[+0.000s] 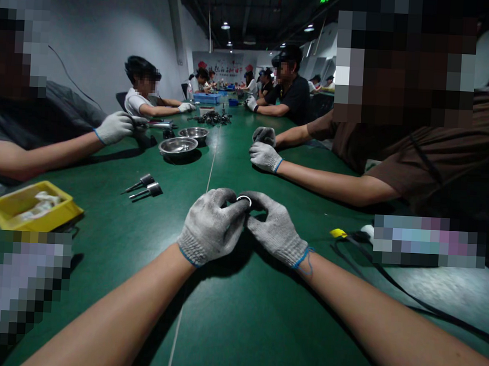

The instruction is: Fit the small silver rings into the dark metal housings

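My left hand (211, 225), in a grey-white knit glove with a blue cuff edge, is closed around a small round metal part with a bright curved rim (247, 198). The rest of that part is hidden by the fingers, so its kind is unclear. From the other side my right hand (278, 228), gloved alike, meets it with bent fingers and thumb closed at the part. Loose blue thread hangs from the right cuff. Left of my hands, two metal pieces with cylindrical heads and thin shafts (150, 189) lie side by side on the green table (142, 265).
A yellow bin (68, 213) with white items stands at left. Beyond are two metal bowls (176, 156) and a heap of dark parts (213, 117). Co-workers' gloved hands (265, 155) work at right and at left (114, 128). A black cable (391, 281) crosses the right side.
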Demonstrator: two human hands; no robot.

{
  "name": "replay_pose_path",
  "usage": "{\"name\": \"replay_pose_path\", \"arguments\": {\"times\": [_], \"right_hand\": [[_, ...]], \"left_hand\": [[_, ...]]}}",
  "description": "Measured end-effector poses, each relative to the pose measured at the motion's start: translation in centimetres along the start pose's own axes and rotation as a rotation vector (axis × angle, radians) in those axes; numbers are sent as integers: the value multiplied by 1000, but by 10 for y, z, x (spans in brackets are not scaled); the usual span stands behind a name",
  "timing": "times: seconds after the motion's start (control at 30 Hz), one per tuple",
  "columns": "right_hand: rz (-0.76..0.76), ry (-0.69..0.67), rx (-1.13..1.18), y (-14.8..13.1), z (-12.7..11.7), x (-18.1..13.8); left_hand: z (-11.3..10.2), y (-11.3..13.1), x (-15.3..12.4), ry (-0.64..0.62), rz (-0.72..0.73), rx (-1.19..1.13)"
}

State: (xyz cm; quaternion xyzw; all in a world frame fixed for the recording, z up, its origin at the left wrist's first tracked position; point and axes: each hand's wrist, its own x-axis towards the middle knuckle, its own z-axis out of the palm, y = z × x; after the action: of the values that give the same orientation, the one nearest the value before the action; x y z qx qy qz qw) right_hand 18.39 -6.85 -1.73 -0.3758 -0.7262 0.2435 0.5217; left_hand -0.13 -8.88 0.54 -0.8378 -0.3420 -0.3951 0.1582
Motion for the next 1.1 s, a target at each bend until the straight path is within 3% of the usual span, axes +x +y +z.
{"name": "replay_pose_path", "arguments": {"times": [0.13, 0.27, 0.33, 0.4, 0.47, 0.53, 0.77, 1.1], "right_hand": [[-20, 8, 2, -1, 1, -1], [1, 24, -8, -1, 1, 0], [28, 25, -12, -1, 0, 1], [52, 38, -1, 0, 0, 3], [80, 54, 32, 1, 0, 5], [112, 60, 73, 2, 0, 6], [172, 56, 135, 7, 1, 8], [207, -35, 103, 9, -4, 10]], "left_hand": [[1, 3, -1, 67, -56, -90], [7, -7, -1, 141, -242, -182], [10, -19, -1, 26, -355, -226], [12, -32, -2, -223, -415, -317], [13, -43, -2, -402, -406, -379], [13, -48, -3, -460, -363, -394], [16, -42, -5, -471, -216, -296], [15, -39, -3, -418, -322, -213]]}}
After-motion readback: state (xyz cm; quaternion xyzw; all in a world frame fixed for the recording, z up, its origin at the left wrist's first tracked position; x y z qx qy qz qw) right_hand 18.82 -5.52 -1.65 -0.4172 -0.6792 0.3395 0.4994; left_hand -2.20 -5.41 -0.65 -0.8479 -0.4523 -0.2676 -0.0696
